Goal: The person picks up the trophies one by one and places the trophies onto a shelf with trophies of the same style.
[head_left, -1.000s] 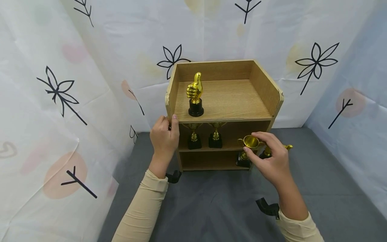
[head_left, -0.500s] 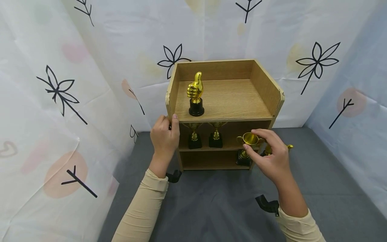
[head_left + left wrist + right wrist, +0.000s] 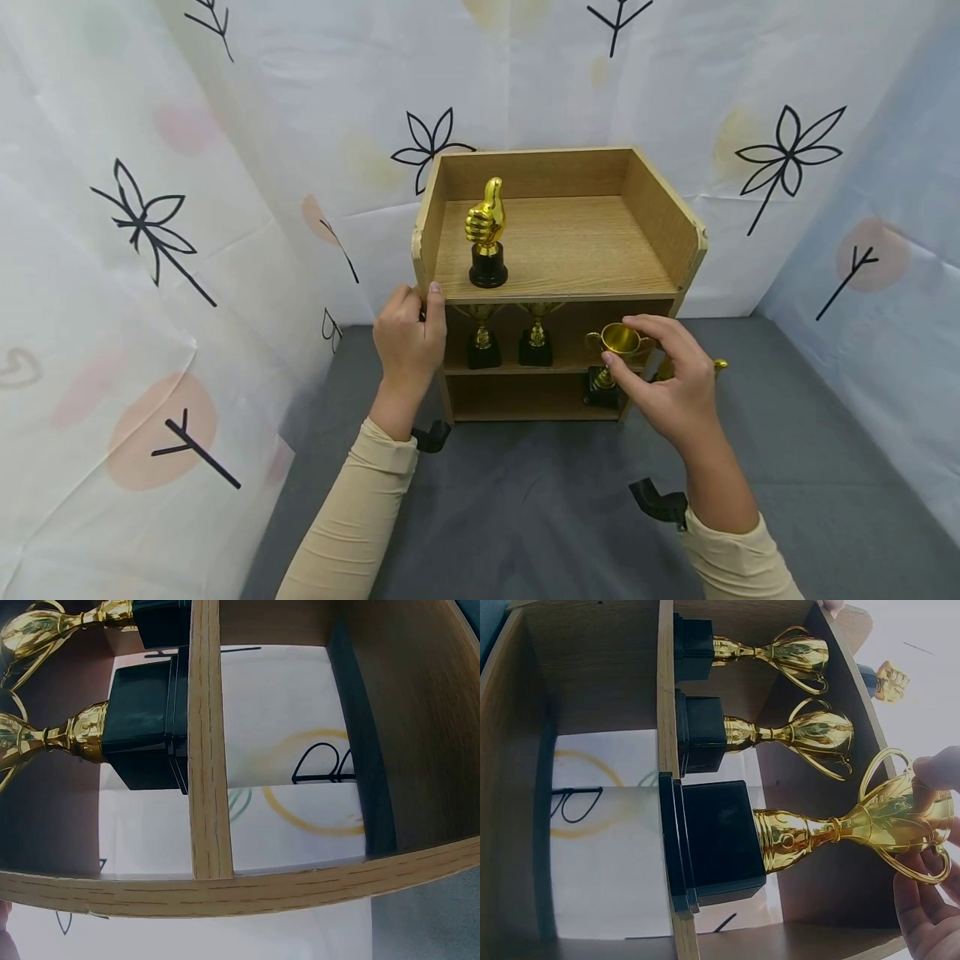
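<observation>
Gold gleams on the trophy point(image 3: 789, 838) the right hand point(image 3: 672, 385) pinches, while the left hand point(image 3: 408, 340) grips the wooden shelf point(image 3: 562, 242).

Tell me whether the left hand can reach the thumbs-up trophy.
Probably yes: the thumbs-up trophy stands near the open front of the top shelf, close to the left hand, which would likely need to release the wooden unit first.

Middle shelf point(image 3: 567, 364) — room right of trophies point(image 3: 536, 349)
</observation>
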The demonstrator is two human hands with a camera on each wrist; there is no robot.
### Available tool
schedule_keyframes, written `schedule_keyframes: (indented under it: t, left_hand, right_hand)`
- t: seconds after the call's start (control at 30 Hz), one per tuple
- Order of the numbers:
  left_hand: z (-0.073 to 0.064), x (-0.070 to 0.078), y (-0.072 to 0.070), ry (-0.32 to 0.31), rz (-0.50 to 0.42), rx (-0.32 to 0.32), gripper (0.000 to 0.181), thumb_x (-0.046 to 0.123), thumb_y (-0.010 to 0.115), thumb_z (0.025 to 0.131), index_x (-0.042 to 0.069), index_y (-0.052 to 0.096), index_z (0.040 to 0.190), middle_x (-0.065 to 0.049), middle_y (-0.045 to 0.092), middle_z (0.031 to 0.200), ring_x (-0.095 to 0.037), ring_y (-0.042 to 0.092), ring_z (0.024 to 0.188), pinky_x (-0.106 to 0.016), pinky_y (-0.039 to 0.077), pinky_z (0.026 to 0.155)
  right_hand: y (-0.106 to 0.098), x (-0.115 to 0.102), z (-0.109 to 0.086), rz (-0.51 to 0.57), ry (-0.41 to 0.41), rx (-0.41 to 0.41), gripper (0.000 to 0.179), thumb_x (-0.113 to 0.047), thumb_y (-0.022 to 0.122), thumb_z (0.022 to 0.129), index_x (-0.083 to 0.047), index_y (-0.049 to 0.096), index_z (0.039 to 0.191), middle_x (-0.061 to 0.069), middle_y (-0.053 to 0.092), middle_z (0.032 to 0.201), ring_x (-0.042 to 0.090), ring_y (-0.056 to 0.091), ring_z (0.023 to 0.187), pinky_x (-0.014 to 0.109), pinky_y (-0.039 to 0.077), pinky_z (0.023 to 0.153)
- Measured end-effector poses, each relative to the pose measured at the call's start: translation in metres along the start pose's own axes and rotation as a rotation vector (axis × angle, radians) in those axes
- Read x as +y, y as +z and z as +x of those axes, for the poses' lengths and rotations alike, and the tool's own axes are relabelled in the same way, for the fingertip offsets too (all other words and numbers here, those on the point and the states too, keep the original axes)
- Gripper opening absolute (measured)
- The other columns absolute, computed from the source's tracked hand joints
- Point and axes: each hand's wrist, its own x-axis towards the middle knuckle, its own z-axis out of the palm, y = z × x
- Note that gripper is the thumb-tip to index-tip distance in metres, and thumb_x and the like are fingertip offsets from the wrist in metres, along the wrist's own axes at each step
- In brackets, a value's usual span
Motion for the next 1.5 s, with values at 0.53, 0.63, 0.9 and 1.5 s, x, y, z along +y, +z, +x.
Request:
schedule_keyframes:
  t: [0.53, 0.63, 0.9, 1.5]
  left_hand:
    - [0.0, 0.001, -0.001, -0.01, 0.004, -0.005, 0.053, 0.032, 0.049, 0.108, 0.006, 0.055, 0.062, -0.012, 0.053, 0.067, -0.025, 0.041, 0.049, -0.04, 0.033, 0.046]
    - [0.0, 0.001, -0.001, -0.011, 0.002, -0.006, 0.053, 0.032, 0.049, 0.108, 0.006, 0.056, 0.062, -0.013, 0.053, 0.067, -0.026, 0.041, 0.049, -0.04, 0.033, 0.046]
    - [0.0, 0.0, 0.0, -0.01, 0.004, 0.01, 0.051, 0.03, 0.051, 0.107, 0.005, 0.058, 0.063, -0.013, 0.054, 0.066, -0.024, 0.04, 0.049, -0.038, 0.032, 0.046]
    - [-0.001, 0.0, 0.002, -0.009, 0.001, 0.023, 0.051, 0.029, 0.051, 0.106, 0.006, 0.058, 0.062, -0.012, 0.052, 0.065, -0.023, 0.04, 0.049, -0.038, 0.032, 0.045]
  right_hand:
    - [0.005, 0.002, 0.005, 0.022, -0.048, 0.048, 0.053, 0.016, 0.087, 0.069, 0.005, 0.074, 0.119, 0.024, 0.073, 0.117, -0.002, 0.061, 0.117, 0.018, 0.047, 0.095]
    - [0.007, 0.002, 0.006, 0.028, -0.053, 0.054, 0.052, 0.015, 0.087, 0.069, 0.006, 0.074, 0.119, 0.024, 0.073, 0.116, -0.001, 0.062, 0.116, 0.018, 0.047, 0.095]
    - [0.01, 0.004, 0.009, 0.049, -0.065, 0.067, 0.052, 0.016, 0.087, 0.069, 0.006, 0.074, 0.118, 0.025, 0.073, 0.115, 0.001, 0.063, 0.115, 0.018, 0.048, 0.098]
    - [0.012, 0.011, 0.009, 0.034, -0.023, 0.081, 0.047, 0.016, 0.087, 0.072, 0.007, 0.074, 0.116, 0.026, 0.07, 0.12, 0.0, 0.059, 0.118, 0.016, 0.046, 0.097]
